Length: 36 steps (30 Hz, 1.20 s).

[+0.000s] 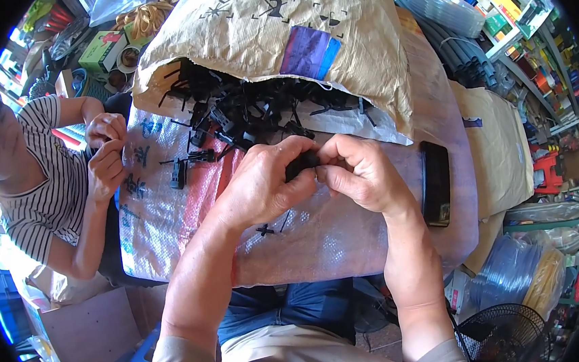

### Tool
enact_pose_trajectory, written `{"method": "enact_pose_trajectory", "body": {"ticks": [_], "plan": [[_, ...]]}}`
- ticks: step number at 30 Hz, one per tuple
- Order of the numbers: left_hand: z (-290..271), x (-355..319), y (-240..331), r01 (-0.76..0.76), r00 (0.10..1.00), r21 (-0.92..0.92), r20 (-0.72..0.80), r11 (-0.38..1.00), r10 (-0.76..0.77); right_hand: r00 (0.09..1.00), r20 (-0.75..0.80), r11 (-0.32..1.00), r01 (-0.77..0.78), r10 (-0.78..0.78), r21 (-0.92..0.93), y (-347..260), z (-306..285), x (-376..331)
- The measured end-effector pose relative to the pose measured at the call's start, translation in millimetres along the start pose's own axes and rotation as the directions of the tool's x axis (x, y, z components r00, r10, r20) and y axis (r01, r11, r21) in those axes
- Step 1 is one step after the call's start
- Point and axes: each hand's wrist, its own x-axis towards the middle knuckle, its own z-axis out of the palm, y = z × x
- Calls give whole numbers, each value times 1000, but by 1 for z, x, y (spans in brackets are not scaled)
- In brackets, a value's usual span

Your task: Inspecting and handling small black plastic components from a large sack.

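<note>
My left hand is closed around a small black plastic part over the middle of the covered table. Right beside it, my right hand pinches thumb and forefinger together at the part's right end; what sits between those fingertips is too small to make out. Beyond my hands, a heap of black plastic parts with thin prongs spills from the mouth of a large brown paper sack. One loose black part lies left of the heap. A small cross-shaped black piece rests below my left hand.
A dark phone lies at the table's right on the woven plastic cover. At the left sits a person in a striped shirt, both hands raised together near the table edge. Packed shelves stand right; a black fan stands lower right.
</note>
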Motion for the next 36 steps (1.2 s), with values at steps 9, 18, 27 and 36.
{"method": "enact_pose_trajectory", "body": {"ticks": [9, 18, 27, 36], "plan": [[-5, 3, -14, 1, 995, -305, -92, 952, -31, 994, -109, 996, 16, -7, 86, 3, 20, 7], [-34, 6, -39, -59, 976, -997, -67, 43, -205, 947, 40, 721, 269, -318, -639, 17, 60, 8], [-27, 10, -34, -67, 976, -981, -102, 182, -191, 917, -345, 915, 301, -200, 268, 3, -4, 8], [-11, 3, 4, 220, 955, -601, -30, 768, -296, 881, -398, 905, 362, -254, 223, 12, -2, 11]]}}
